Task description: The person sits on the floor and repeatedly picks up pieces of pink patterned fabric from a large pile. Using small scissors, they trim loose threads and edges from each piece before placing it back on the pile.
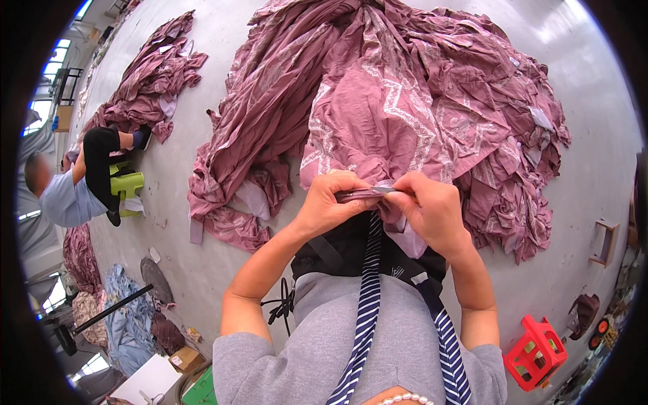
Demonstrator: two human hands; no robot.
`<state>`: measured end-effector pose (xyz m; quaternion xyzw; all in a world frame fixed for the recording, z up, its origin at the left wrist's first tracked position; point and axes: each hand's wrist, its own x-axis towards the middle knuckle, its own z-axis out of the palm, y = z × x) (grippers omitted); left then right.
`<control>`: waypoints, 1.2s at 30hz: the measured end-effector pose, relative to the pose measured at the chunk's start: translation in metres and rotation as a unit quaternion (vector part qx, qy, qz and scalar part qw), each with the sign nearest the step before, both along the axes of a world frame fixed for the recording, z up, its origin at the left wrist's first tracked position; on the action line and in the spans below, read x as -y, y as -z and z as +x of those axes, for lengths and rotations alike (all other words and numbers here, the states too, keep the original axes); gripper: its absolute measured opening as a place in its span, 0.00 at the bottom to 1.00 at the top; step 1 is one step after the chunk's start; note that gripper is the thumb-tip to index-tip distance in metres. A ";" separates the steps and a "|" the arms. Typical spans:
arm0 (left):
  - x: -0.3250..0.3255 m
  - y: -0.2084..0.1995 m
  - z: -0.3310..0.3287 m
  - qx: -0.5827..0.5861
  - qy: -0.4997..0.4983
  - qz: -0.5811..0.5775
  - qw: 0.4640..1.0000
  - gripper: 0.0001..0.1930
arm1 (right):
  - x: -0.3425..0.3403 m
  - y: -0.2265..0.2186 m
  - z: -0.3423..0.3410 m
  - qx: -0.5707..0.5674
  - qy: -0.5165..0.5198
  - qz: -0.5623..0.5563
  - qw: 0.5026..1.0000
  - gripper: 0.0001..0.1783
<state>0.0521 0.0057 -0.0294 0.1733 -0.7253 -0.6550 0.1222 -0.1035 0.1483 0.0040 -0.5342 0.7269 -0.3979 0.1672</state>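
A large mauve fabric piece (374, 115) with white lace-like patterned bands spreads over the floor in front of me, its near end gathered up to my waist. My left hand (335, 201) is closed on a folded edge of this fabric, pinching it between thumb and fingers. Close against it, my right hand (428, 206) is closed too, thumb and fingertips pressed together at the same edge. A small shiny grey thing (384, 188) shows at its fingertips, too small to name. Below the right hand hangs a pale flap of cloth (407, 241).
At left, another person (71, 192) sits on a green stool (127, 183) beside more mauve fabric (145, 81). A red plastic stool (535, 354) stands at lower right. Blue cloth (128, 317) and a black pole (113, 309) are at lower left. A small wooden frame (604, 243) stands right.
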 end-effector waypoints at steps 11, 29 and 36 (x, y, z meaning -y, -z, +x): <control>0.020 0.016 0.041 0.157 0.139 -0.239 0.948 0.13 | -0.080 0.051 -0.052 0.314 0.279 -0.100 0.902 0.13; -0.094 0.054 -0.025 0.150 0.167 -0.391 0.893 0.13 | -0.108 0.110 -0.013 0.246 0.300 0.096 0.917 0.19; -0.067 0.055 -0.016 0.101 0.027 0.227 0.968 0.05 | -0.108 0.113 -0.014 0.245 0.286 0.087 0.922 0.18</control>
